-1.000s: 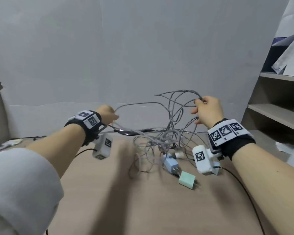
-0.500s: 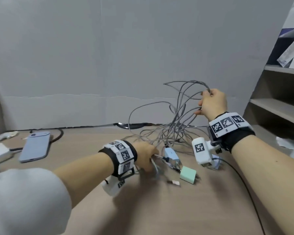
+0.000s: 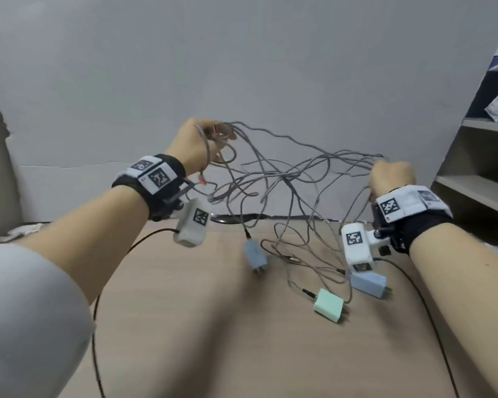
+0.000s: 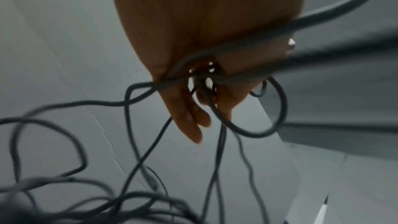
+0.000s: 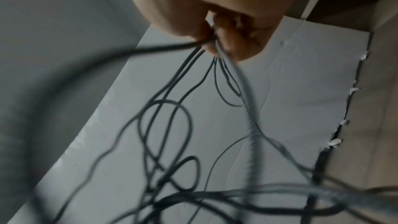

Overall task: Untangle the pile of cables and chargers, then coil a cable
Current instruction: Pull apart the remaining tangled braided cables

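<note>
Several grey cables (image 3: pixel 288 179) hang tangled in the air between our hands. Left hand (image 3: pixel 194 145), raised, has its fingers (image 4: pixel 189 118) curled round a few strands; right hand (image 3: pixel 391 179) clenches another bundle. Below, on the surface (image 3: pixel 213 326), we note two blue chargers (image 3: pixel 255 254) (image 3: pixel 368 282) and a green charger (image 3: pixel 328 307) still attached.

Grey cables (image 3: pixel 285 179), braided-looking, with a ribbed woven texture that shows close up in the wrist views, matt all along. Table (image 3: pixel 213 340): wood-look top, pale brown, smooth, dull sheen. Mint charger (image 3: pixel 328 308), smooth matt plastic; the pale blue chargers (image 3: pixel 367 283) look the same, with small metal prongs. Wrist bands (image 3: pixel 408 206), black cloth with white printed tags. Grey sleeve (image 3: pixel 26 311), soft cloth. Back wall (image 3: pixel 242 67) flat, matt grey.
</note>
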The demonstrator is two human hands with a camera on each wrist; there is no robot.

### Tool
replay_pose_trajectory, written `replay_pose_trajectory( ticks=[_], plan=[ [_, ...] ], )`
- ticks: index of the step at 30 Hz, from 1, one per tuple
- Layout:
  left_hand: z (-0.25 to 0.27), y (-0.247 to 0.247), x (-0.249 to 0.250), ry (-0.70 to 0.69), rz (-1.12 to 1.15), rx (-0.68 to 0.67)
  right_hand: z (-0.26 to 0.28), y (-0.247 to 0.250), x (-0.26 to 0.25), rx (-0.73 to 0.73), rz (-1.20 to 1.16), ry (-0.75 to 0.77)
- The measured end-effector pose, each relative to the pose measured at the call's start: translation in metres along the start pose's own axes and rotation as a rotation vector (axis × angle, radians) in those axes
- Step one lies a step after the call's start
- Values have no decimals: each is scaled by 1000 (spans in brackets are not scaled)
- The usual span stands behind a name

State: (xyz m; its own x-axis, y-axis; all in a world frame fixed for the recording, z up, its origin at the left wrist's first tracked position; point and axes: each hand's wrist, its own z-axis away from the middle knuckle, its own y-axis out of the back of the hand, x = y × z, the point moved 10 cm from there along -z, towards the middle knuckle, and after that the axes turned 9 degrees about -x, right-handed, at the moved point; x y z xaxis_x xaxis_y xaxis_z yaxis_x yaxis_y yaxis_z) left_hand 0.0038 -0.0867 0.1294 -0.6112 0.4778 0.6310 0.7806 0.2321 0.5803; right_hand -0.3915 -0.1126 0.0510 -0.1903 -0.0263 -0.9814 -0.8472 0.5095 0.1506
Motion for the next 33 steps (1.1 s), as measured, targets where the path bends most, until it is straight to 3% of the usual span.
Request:
replay_pose_trajectory(
  ticks=[2,4,6,9,12,15,18,20,23,26,29,33],
  plan=[
    [3,-19,0,88,380,-107,1,-7,-6,-53,-208,-11],
    [6,-32,12,109,594,-162,8,-21,-10,-126,-414,-45],
    [2,-37,20,113,678,-160,23,-30,-20,-149,-260,-4],
    [-7,-40,38,102,700,-171,60,-45,-46,-124,230,288],
    [-14,-38,62,63,729,-179,95,-84,-50,-258,439,519],
    [-20,-29,88,23,782,-210,92,-107,-28,-402,388,424],
    [-23,-17,106,-9,843,-265,85,-108,-30,-431,188,388],
    [-28,-2,104,3,885,-202,80,-111,-38,-476,170,421],
    [-34,29,64,106,955,45,69,-100,-53,-463,200,466],
    [-30,40,-8,311,1079,227,57,-71,-64,-356,202,508],
    [-11,16,-69,481,1115,269,45,-42,-60,-196,117,509],
    [18,-39,-120,630,1143,251,43,-38,-43,-126,193,457]
  ],
)
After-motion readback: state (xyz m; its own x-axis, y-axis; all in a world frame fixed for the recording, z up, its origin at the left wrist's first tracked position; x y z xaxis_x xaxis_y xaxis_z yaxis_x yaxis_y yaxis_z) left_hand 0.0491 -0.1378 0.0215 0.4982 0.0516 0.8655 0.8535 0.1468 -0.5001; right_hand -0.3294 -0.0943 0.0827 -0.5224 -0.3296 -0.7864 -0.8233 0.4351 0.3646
